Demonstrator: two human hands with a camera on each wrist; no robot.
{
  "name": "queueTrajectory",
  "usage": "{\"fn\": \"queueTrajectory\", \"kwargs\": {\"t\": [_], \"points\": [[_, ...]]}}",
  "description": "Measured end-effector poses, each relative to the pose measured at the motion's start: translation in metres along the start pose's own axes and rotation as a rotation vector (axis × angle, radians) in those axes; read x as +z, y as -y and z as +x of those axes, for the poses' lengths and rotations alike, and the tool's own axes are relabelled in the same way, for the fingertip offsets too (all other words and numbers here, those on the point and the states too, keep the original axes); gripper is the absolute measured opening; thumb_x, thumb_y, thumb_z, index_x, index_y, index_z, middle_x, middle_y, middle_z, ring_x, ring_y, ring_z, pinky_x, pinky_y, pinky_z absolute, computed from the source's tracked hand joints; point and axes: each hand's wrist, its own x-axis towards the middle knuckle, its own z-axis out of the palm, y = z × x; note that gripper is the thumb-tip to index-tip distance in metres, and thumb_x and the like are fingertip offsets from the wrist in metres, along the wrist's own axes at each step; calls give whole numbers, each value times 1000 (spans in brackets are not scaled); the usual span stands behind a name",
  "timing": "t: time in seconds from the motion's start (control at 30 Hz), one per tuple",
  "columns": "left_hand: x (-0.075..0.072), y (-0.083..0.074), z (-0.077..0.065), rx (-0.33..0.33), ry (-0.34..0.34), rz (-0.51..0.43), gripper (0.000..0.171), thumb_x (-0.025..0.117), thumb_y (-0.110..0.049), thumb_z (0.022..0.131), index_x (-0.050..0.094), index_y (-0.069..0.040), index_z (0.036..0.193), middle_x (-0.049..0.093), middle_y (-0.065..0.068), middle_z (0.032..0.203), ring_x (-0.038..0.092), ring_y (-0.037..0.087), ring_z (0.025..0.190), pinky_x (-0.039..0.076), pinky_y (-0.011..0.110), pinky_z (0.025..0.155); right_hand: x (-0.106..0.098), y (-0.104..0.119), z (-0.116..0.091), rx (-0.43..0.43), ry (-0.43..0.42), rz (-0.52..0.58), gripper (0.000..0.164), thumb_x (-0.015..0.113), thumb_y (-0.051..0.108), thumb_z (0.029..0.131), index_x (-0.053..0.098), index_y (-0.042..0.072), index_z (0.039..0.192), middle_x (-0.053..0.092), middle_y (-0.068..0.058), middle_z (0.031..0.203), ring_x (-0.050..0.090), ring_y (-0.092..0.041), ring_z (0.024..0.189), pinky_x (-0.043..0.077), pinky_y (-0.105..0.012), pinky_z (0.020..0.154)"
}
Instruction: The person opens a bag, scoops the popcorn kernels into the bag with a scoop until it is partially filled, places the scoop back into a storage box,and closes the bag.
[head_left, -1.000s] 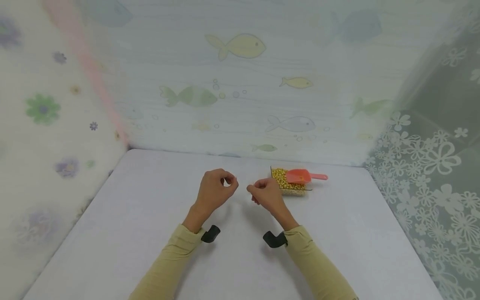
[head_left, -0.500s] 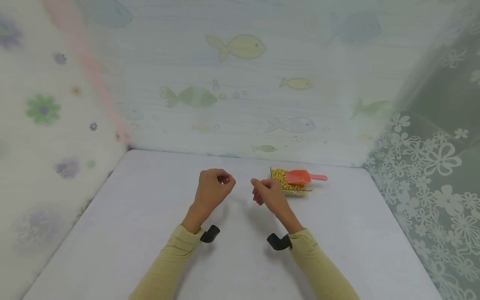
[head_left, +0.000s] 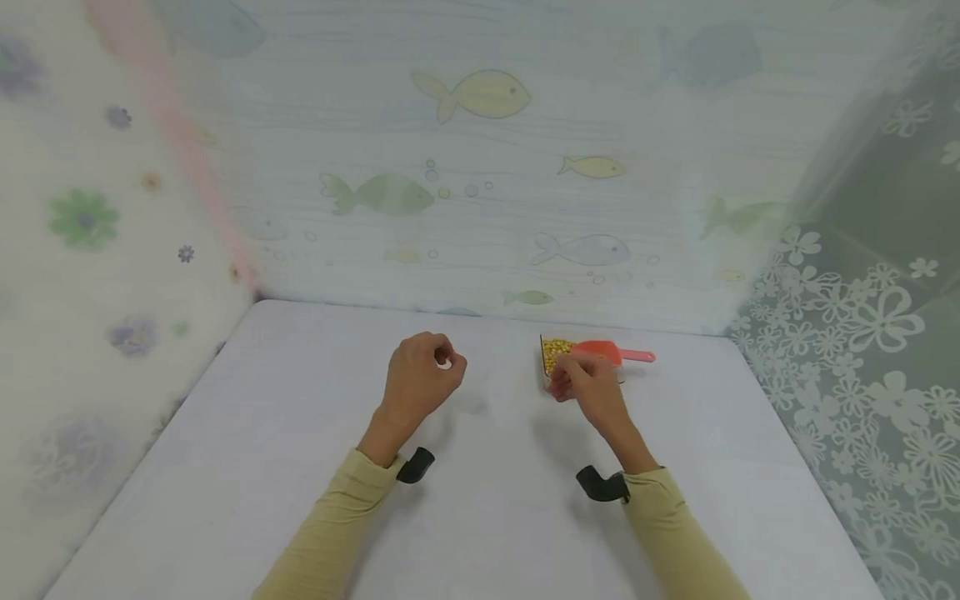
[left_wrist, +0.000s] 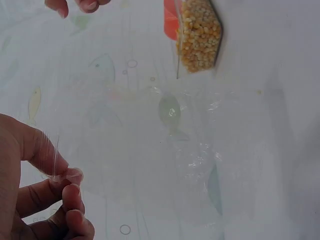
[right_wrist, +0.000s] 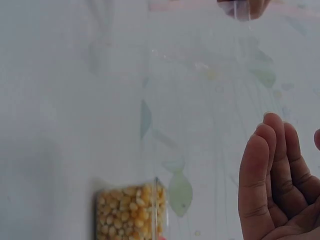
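Observation:
My left hand pinches a thin clear plastic bag between thumb and index finger. In the left wrist view the bag hangs away from the fingers, showing only as creases and glints; its full outline is hard to make out. My right hand is in front of a clear box of yellow corn kernels and partly covers it in the head view. In the right wrist view this hand's fingers are nearly straight, with nothing between them. An orange-pink scoop lies on the corn, its handle pointing right.
A white cloth covers the table. Behind it stands a fish-patterned curtain, with a flowered one along the left and a lace-like one along the right. Black wrist mounts stick out from both cuffs.
My right hand has let go of the bag, opened its fingers and moved right to the corn box. My left hand has drifted slightly left, still pinching the bag.

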Motion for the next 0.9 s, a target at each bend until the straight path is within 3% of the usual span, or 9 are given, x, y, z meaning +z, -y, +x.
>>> {"fn": "queueTrajectory", "kwargs": {"t": [0.23,0.4,0.6,0.9], "points": [[-2,1,0,-22,-13,10,11,69,-1,81,67,-4,72,63,9,74,56,25,71,48,36,63,-40,-12,-8,-3,-58,-75,37,50,18,105,66,-13,91,70,-10,78,68,-13,70,60,-26,67],[-2,3,0,-64,-6,-58,9,69,-2,84,69,-4,75,68,9,79,60,25,77,51,38,70,-65,-23,-14,42,-108,-108,40,51,21,106,65,-16,99,70,-9,80,68,-10,71,60,-24,68],[1,9,0,-105,-2,-160,10,68,-4,85,71,-6,76,71,7,73,65,25,70,50,33,63,-89,-34,-21,106,-164,-149,43,50,25,106,65,-15,107,71,-4,84,68,-6,72,59,-21,69],[2,11,-2,-119,5,-198,9,68,-5,86,74,-7,79,71,4,72,64,17,68,50,32,65,-111,-53,-25,165,-240,-171,43,48,25,107,64,-15,112,69,3,80,67,-4,69,58,-18,68]]}}
